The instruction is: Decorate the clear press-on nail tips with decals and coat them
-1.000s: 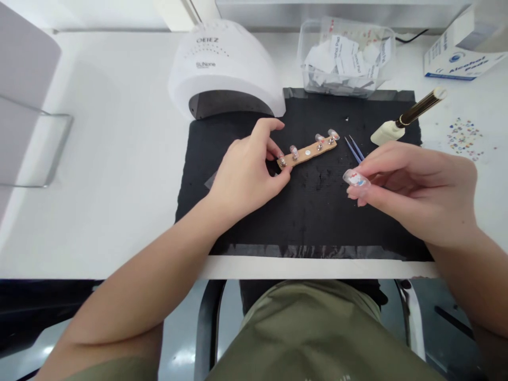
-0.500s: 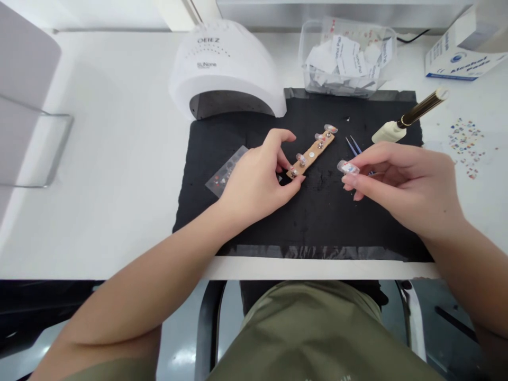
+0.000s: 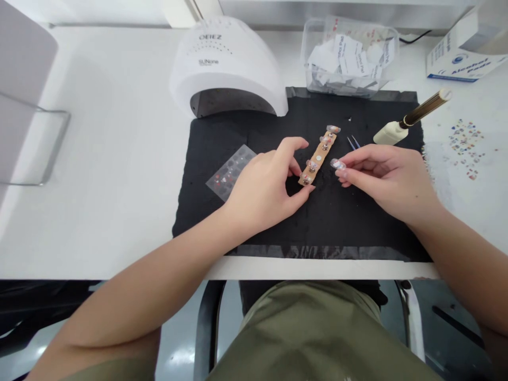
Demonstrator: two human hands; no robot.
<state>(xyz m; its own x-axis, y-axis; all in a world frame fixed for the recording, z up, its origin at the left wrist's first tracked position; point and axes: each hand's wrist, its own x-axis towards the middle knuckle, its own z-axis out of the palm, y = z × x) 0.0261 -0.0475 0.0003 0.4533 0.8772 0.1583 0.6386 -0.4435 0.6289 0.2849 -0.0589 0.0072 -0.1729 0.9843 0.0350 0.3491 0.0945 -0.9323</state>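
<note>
A tan strip (image 3: 321,153) lies slanted on the black mat (image 3: 317,227), with several clear decorated nail tips on small metal stands along it. My left hand (image 3: 264,185) grips the strip's near end, thumb and fingers on either side. Just right of the strip, my right hand (image 3: 391,177) pinches a separate clear nail tip (image 3: 337,164) with red and blue marks between thumb and index finger. Tweezers (image 3: 353,142) lie partly hidden behind my right hand. Left of my left hand, a clear sticker sheet (image 3: 228,173) rests on the mat.
A white lamp (image 3: 230,63) stands at the mat's back left. Behind the mat are a clear tub of pads (image 3: 349,63) and a white box (image 3: 460,58). A cream bottle (image 3: 391,133) and scattered small gems (image 3: 466,143) are at the right.
My left hand and the strip have moved right, and the strip is turned more upright. My right hand has moved left with the nail tip, closer to the strip. More of the sticker sheet shows.
</note>
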